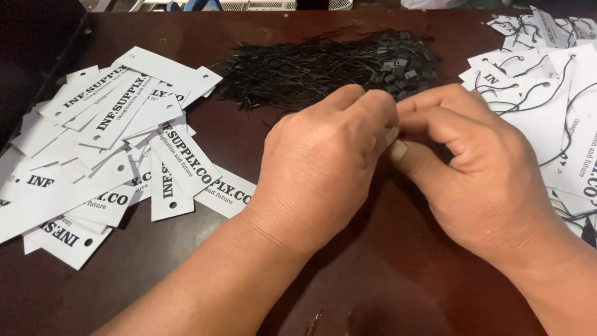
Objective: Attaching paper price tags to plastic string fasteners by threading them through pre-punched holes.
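Just in front of the heap of black string loops [329,68], the left hand [323,168] and right hand [472,168] are meeting fingertip to fingertip, pinching something too small to identify, with loose white card tags [112,143] waiting left of that heap and strung tags [547,93] piling right of it.

White card tags [106,149] with black lettering lie on a dark reddish-brown table [385,274]. Behind the tags, a black string bundle [323,65]. The scrap [392,135] pinched between the hands [323,168] appears white.
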